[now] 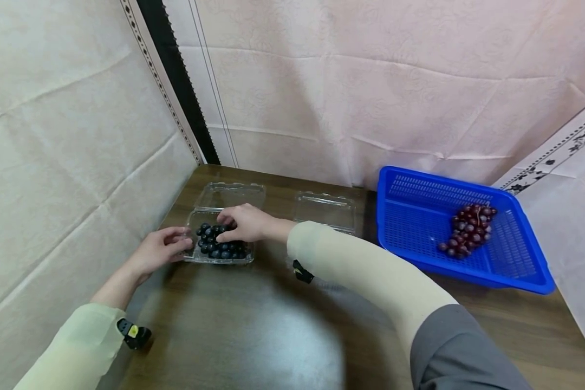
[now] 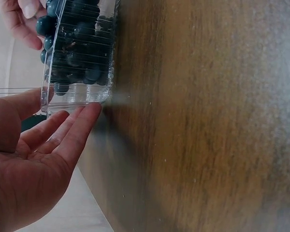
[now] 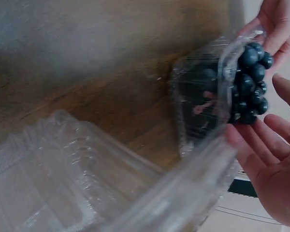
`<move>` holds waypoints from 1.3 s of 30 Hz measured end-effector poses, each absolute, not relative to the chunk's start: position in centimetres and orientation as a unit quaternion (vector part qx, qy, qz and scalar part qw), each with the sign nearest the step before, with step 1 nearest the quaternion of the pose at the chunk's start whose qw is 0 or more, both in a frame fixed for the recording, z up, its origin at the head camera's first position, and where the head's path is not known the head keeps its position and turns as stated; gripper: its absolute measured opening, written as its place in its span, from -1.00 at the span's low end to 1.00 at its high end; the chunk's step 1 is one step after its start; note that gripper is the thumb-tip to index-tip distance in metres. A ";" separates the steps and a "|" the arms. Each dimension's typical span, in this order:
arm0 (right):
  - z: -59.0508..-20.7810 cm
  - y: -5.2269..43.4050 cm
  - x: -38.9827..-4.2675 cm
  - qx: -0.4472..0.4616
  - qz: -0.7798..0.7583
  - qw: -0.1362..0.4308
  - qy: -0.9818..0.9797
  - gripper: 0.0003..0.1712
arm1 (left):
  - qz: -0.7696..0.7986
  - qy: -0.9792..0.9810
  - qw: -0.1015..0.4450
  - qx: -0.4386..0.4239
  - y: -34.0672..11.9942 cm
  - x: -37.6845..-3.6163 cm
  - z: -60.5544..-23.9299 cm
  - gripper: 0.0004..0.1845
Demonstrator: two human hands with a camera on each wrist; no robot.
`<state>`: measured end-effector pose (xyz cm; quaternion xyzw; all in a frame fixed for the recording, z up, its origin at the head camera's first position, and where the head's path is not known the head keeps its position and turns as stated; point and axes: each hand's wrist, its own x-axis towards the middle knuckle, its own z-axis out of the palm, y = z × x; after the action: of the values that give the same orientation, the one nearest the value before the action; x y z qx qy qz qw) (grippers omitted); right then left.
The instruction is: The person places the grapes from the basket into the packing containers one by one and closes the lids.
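Clear glossy ribbed plastic clamshell box, at the left hand fingertips; smooth dark grapes under the right hand fingers. Wood-grain table, semi-gloss. Blue perforated plastic basket. Creased matt cloth backdrop.

— What sits on the right of the table?
— A blue basket with a bunch of red grapes in it, toward its right side.
— And beside it?
— A clear, closed box, just left of the basket. Pale cloth hangs behind and at both sides.
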<state>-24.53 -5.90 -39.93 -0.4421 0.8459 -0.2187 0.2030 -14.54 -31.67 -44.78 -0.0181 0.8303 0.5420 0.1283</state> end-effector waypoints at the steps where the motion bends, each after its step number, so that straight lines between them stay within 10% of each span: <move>1: -39.8 -5.9 -24.5 -0.448 -0.211 0.201 0.845 -0.41 | 0.541 0.831 0.128 -0.017 -31.6 -14.5 -44.7 -0.40; 20: -39.4 -4.6 -24.5 -0.450 -0.207 0.221 0.840 -0.42 | 0.540 0.832 0.128 -0.012 -31.4 -14.4 -45.0 -0.39; 39: -38.4 -0.2 -28.8 -0.136 -0.600 0.329 0.716 -0.25 | 0.543 0.829 0.133 -0.005 -31.7 -14.5 -45.1 -0.36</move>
<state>-28.85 -0.20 -38.42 -0.1363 0.7165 -0.6000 0.3287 -14.46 -31.71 -45.07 -0.0054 0.8294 0.5425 0.1331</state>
